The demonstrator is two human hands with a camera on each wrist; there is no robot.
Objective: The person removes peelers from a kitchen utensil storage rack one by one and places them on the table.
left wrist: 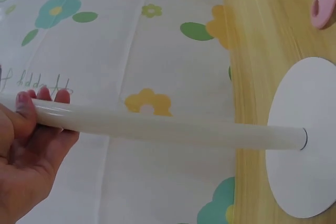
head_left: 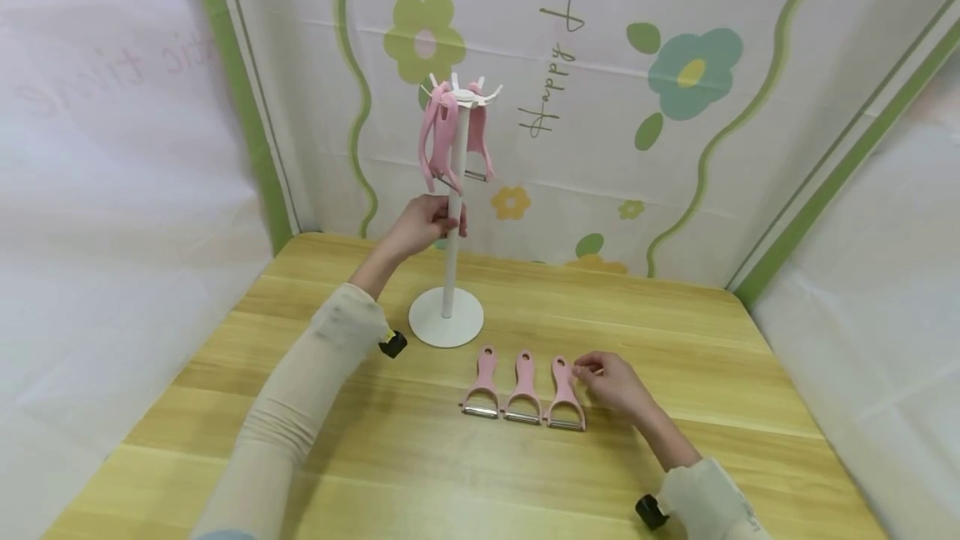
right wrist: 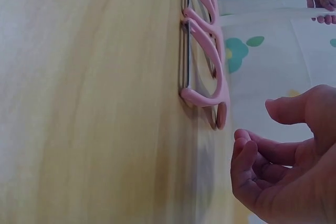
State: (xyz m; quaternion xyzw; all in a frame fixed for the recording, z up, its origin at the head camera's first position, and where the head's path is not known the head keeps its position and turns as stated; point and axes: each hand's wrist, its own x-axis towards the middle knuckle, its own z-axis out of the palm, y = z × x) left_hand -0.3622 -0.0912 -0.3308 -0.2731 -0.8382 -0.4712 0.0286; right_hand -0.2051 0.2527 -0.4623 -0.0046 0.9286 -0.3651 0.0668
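Observation:
My left hand [head_left: 422, 225] grips the upright pole [head_left: 452, 265] of a white hook stand, fingers and thumb wrapped around it in the left wrist view. Pink Y-shaped peelers [head_left: 442, 136] hang from the hooks at the top. On the table lie three more pink peelers in a row: a left one [head_left: 487, 367], a middle one [head_left: 525, 373] and a right one [head_left: 562, 377]. Beside the right peeler's handle is my right hand [head_left: 611, 382]. In the right wrist view its thumb and loosely bent fingers are apart, with nothing between them.
The stand's round white base [head_left: 446, 333] rests on the wooden table [head_left: 660, 473], behind the row of peelers. A white curtain [head_left: 585, 157] printed with flowers hangs behind the table's back edge. White fabric walls [head_left: 885, 273] rise at both sides.

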